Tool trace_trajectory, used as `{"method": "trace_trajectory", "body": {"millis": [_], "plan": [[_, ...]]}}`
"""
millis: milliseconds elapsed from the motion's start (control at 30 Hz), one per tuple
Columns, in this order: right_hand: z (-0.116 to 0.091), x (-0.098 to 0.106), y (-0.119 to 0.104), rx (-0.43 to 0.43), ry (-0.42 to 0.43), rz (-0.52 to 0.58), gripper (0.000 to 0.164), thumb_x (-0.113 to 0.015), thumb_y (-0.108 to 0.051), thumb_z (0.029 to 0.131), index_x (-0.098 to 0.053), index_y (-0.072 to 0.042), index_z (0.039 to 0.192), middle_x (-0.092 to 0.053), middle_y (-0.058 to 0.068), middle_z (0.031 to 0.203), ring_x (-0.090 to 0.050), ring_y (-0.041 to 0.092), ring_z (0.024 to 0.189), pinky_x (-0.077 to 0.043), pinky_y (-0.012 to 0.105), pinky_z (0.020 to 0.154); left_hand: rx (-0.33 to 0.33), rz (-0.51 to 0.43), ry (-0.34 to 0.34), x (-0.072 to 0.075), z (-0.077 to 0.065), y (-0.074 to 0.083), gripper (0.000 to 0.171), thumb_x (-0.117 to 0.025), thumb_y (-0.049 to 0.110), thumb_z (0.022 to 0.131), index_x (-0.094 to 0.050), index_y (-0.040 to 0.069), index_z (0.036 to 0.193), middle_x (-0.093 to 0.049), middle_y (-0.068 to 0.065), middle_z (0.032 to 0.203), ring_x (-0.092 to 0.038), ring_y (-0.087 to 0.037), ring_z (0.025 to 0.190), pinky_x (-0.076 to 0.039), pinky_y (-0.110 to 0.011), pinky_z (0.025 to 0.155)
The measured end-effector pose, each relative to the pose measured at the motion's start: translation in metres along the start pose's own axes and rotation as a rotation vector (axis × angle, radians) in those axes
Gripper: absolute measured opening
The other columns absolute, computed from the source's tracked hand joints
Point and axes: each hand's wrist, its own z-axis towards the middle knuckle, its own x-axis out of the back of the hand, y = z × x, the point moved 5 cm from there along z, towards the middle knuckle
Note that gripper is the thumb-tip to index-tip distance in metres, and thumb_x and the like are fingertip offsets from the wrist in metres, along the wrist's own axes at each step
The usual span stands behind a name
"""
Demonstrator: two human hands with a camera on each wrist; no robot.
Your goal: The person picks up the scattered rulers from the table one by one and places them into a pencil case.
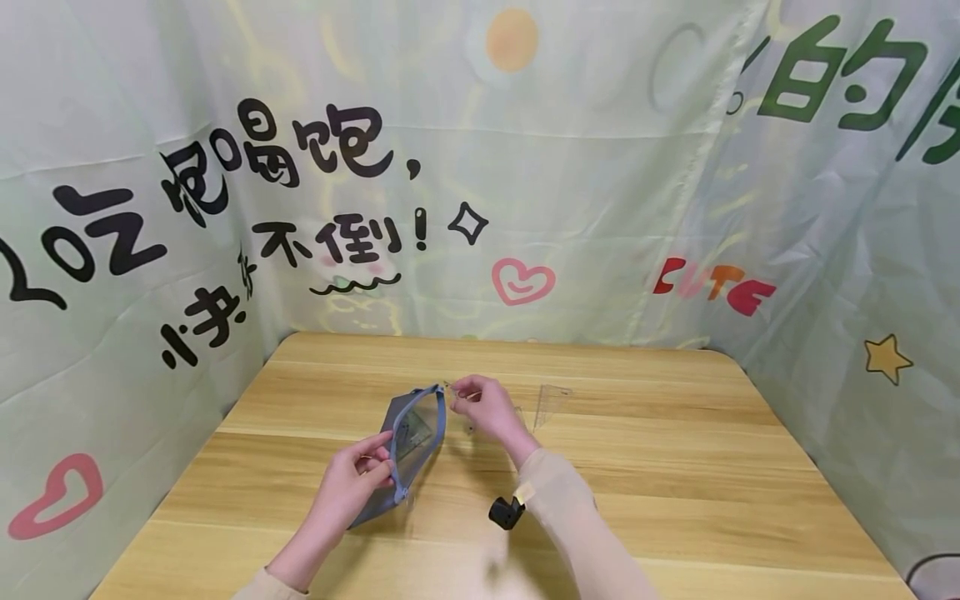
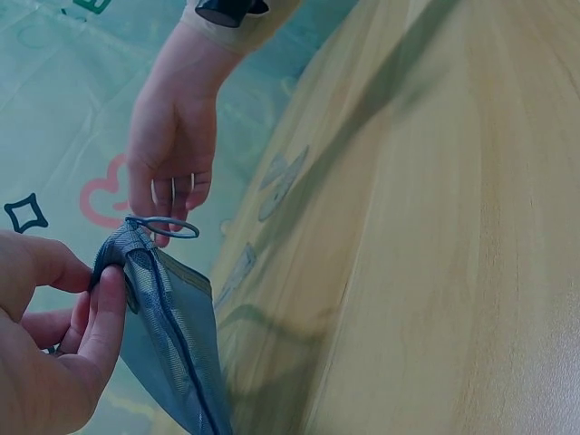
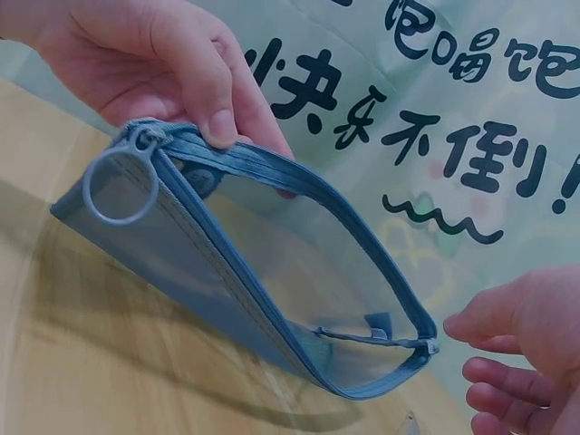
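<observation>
A blue zip pouch (image 1: 380,500) with see-through sides is unzipped, its mouth gaping toward the right. My left hand (image 1: 352,473) pinches the pouch's edge near the zip end, thumb and fingers on either side. From that end hangs a round ring pull (image 3: 120,188). A clear, marked flat piece (image 1: 412,433) shows inside the pouch in the head view. My right hand (image 1: 487,407) hovers beside the far corner of the mouth, fingers loosely bent; in the right wrist view nothing shows between its fingertips.
On the wooden table (image 1: 675,450), a clear set square (image 1: 551,402) lies to the right of my right hand, with other clear pieces partly hidden by that hand. A black wrist camera (image 1: 506,512) sits on the right sleeve. Printed cloth (image 1: 600,208) walls in the table.
</observation>
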Motion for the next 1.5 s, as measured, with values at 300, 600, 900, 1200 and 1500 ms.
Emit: {"method": "trace_trajectory", "body": {"millis": [300,600,900,1200,1500], "plan": [[0.007,0.005,0.002,0.017,0.006,-0.018,0.029,-0.070,-0.013,0.089,-0.067,-0.004,0.116,-0.068,0.019,0.115,-0.062,0.025,0.094,-0.054,0.027,0.076,-0.009,-0.001,0.002,0.000,0.000,0.002,0.049,-0.063,-0.006,0.087,-0.055,-0.005,0.135,-0.059,-0.010,0.097,-0.059,-0.008,0.075,-0.061,-0.021,0.068],[0.013,0.008,0.005,0.044,0.006,-0.067,0.032,-0.071,-0.014,0.089,-0.066,-0.003,0.118,-0.066,0.019,0.117,-0.058,0.026,0.099,-0.053,0.034,0.080,-0.008,0.002,0.002,0.000,-0.001,0.002,0.049,-0.063,-0.006,0.087,-0.056,-0.005,0.135,-0.059,-0.010,0.097,-0.059,-0.008,0.075,-0.061,-0.020,0.068],[0.024,0.006,0.018,0.095,-0.010,-0.133,0.041,-0.071,-0.018,0.090,-0.062,-0.006,0.128,-0.066,0.018,0.119,-0.059,0.033,0.109,-0.053,0.047,0.094,-0.004,0.001,0.003,0.001,0.000,0.001,0.049,-0.063,-0.006,0.087,-0.055,-0.005,0.135,-0.059,-0.011,0.098,-0.059,-0.008,0.075,-0.061,-0.019,0.068],[0.031,0.003,0.029,0.186,0.001,-0.220,0.051,-0.073,-0.019,0.088,-0.058,-0.006,0.135,-0.065,0.016,0.120,-0.057,0.035,0.112,-0.052,0.050,0.097,-0.005,0.006,0.000,0.001,0.000,0.001,0.049,-0.063,-0.007,0.087,-0.056,-0.005,0.135,-0.059,-0.011,0.098,-0.058,-0.008,0.075,-0.061,-0.021,0.068],[0.035,-0.001,0.043,0.145,-0.002,-0.290,0.053,-0.074,-0.026,0.088,-0.058,-0.008,0.136,-0.063,0.014,0.122,-0.056,0.033,0.114,-0.051,0.049,0.098,-0.006,0.008,0.005,0.001,0.001,0.000,0.049,-0.064,-0.007,0.087,-0.056,-0.005,0.135,-0.059,-0.011,0.097,-0.058,-0.008,0.074,-0.061,-0.021,0.068]]}}
